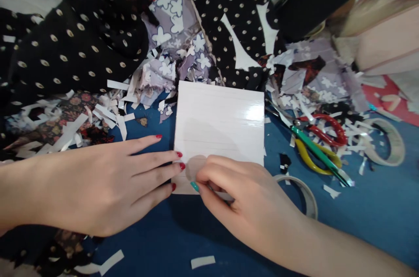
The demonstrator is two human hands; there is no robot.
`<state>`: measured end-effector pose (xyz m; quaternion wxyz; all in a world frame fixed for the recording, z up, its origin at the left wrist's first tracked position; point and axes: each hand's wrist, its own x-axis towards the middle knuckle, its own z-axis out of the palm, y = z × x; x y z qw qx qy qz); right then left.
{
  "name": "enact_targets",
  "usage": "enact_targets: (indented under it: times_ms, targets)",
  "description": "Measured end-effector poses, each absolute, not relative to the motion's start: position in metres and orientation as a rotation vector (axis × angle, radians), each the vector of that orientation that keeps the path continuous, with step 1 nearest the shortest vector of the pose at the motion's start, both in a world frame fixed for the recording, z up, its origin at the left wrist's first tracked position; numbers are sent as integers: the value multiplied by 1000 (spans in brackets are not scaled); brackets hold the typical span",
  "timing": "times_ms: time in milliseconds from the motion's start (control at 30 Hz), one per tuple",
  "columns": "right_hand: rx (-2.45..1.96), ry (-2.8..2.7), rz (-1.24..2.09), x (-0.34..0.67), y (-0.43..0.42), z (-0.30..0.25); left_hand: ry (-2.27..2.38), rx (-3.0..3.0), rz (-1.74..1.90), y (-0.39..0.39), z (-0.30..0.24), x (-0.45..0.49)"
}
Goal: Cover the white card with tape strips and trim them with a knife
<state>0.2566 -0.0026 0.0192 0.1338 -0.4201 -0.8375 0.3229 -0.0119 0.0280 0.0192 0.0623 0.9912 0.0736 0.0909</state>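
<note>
A white square card [218,128] with faint horizontal lines and a glossy patch at its upper right lies in front of me. My left hand [114,183] is spread flat, its fingertips at the card's left edge. Over the card's lower part, my right hand [238,185] is closed, thumb against curled fingers. Whatever the fingers pinch, if anything, is hidden. The lower right of the card is covered by this hand. A roll of tape [307,198] lies partly behind my right wrist.
Scissors with red and yellow handles [338,130] and a green pen-like tool [317,152] lie at the right, near another tape roll [397,143]. Dotted black fabric [75,45], floral scraps [172,10] and paper strips [106,115] crowd the back and left of the blue table [369,211].
</note>
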Motion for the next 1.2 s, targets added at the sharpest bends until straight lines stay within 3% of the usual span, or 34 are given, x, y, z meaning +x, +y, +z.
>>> enact_targets:
  times_ms: [567, 1200]
  targets:
    - [-1285, -2571, 561, 250, -11, 11, 261, 3096, 221, 25, 17, -13]
    - [-1498, -2631, 624, 236, -11, 21, 203, 3085, 192, 36, 24, -15]
